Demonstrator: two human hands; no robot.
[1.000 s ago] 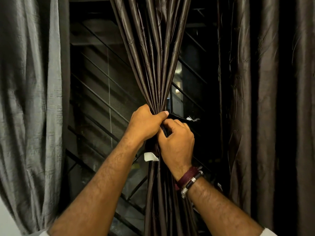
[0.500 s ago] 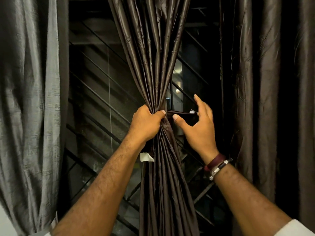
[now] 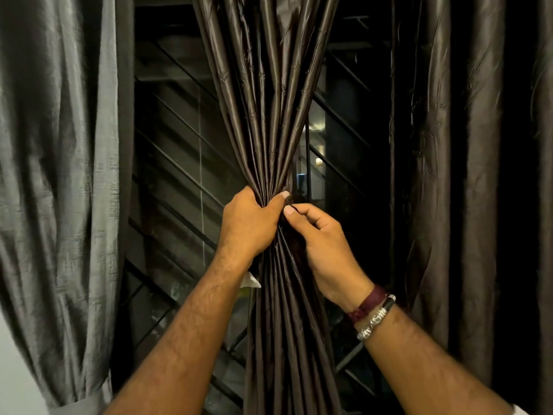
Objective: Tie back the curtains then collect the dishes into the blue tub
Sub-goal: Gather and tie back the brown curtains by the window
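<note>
Middle curtain: the brown curtain [image 3: 269, 94] hung at the centre, gathered into a tight bunch at mid-height, fanning out above and below.
Left hand: the left hand [image 3: 250, 224] was wrapped round the gathered waist, fingers curled about the folds, thumb across the front.
Right hand: the right hand [image 3: 321, 244] sat just right of the bunch, fingers curled, thumb tip pinching dark fabric at the waist beside the left thumb.
Wrist: bracelets [image 3: 371, 314] circled the right wrist.
Other drapes: a grey curtain [image 3: 59, 175] hung at far left, a dark curtain [image 3: 466, 175] at right.
Behind: a barred window [image 3: 185, 163] showed between them.
White tag: a small tag [image 3: 250, 281] peeked out under the left wrist.
</note>
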